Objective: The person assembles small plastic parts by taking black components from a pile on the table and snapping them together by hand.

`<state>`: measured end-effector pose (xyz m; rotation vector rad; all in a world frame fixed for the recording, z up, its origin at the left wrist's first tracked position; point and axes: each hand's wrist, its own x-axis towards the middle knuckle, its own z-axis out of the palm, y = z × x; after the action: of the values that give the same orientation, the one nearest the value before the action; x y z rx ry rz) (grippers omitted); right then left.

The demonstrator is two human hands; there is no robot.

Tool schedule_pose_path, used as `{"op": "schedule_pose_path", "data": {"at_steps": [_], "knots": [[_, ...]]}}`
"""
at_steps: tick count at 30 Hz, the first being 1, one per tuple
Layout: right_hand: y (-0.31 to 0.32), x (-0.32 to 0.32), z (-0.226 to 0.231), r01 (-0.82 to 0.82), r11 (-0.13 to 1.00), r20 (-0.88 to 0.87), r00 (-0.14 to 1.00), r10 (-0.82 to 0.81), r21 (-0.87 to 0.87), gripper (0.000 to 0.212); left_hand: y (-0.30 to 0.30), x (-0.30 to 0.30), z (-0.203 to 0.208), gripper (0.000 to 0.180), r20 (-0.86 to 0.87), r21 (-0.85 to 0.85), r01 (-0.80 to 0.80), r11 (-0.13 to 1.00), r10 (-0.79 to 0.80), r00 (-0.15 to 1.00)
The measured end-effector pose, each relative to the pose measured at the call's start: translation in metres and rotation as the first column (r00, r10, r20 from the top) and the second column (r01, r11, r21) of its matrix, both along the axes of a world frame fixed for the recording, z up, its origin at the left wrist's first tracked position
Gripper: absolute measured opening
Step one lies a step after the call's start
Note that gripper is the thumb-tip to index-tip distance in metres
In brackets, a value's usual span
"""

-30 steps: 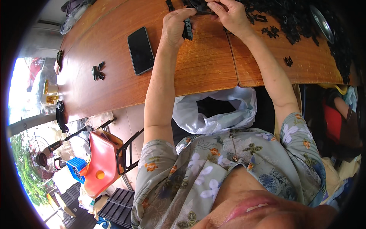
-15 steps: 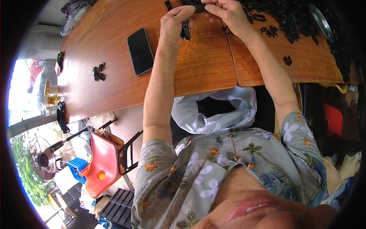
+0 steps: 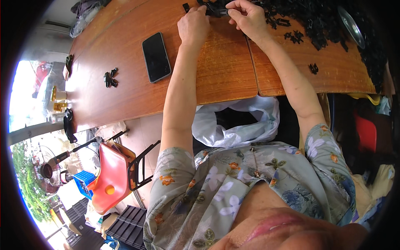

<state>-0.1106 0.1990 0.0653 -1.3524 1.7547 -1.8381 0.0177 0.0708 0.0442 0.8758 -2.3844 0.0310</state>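
Note:
My left hand (image 3: 194, 26) is over the far part of the table, back up, its fingers curled and their tips largely hidden. Beside those fingers lies a dark cluster of black plastic parts (image 3: 215, 9). My right hand (image 3: 250, 21) pinches the right end of a narrow black plastic part (image 3: 223, 12) between thumb and forefinger, its other fingers bent. The left end of that part reaches toward my left hand; what my left fingers hold is hidden. A small black piece (image 3: 186, 7) lies just left of my left hand.
A phone (image 3: 156, 57) and several small black pieces (image 3: 111, 78) lie left on the wooden table (image 3: 225, 71). A heap of black parts (image 3: 316, 25) with a metal dish (image 3: 351, 26) fills the far right. A white bag (image 3: 237, 135) hangs below the front edge; a red chair (image 3: 112, 179) stands left.
My left hand has turned back-up and drawn slightly away from my right; the black clip seen under it is now out of sight. More of the narrow part shows between my hands.

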Motion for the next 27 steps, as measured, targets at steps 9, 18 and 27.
{"op": "schedule_pose_path", "data": {"at_steps": [9,18,27], "knots": [[0.009,-0.006,0.01,-0.156,0.988,0.534,0.837,0.121,0.02,0.011,0.017,0.012,0.017,0.037,-0.756,0.56,0.682,0.47,-0.047,0.653],[0.009,-0.008,0.013,-0.196,0.981,0.62,0.768,0.161,-0.012,0.007,0.023,0.018,0.018,0.03,-0.782,0.566,0.73,0.383,-0.03,0.622],[0.011,-0.003,0.011,-0.124,0.992,0.407,0.906,0.119,-0.016,0.007,0.038,0.013,0.021,0.035,-0.704,0.62,0.65,0.439,-0.053,0.708]]}}
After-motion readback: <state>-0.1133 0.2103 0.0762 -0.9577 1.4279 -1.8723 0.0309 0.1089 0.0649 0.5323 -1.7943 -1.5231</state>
